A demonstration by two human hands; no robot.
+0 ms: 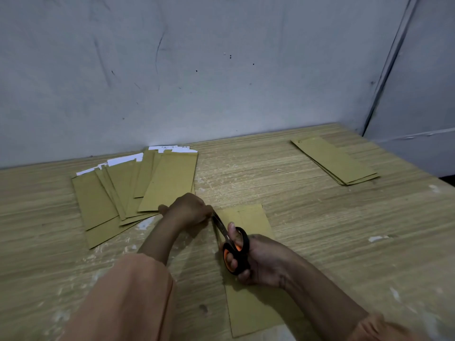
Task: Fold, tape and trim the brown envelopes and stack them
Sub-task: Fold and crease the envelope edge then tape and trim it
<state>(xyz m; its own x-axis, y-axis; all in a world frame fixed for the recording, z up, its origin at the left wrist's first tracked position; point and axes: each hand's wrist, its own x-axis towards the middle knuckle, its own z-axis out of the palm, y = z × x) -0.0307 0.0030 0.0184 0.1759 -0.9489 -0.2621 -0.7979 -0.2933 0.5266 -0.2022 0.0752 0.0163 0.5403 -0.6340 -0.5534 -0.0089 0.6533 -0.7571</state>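
A brown envelope (251,301) lies lengthwise on the wooden table (344,230) in front of me. My right hand (261,262) grips black and orange scissors (234,247), with thumb and fingers through the loops. The blades point up and left along the envelope's left edge. My left hand (189,210) is curled at the envelope's far left corner, right at the blade tips; what its fingers pinch is hidden. A fanned pile of brown envelopes (128,193) with white paper sticking out lies at the back left. A neat stack of brown envelopes (334,159) lies at the back right.
A grey wall (197,70) runs along the table's far edge and meets a side wall at the right. The tabletop carries worn white patches (376,238). My sleeves (128,299) cover the near part of the table.
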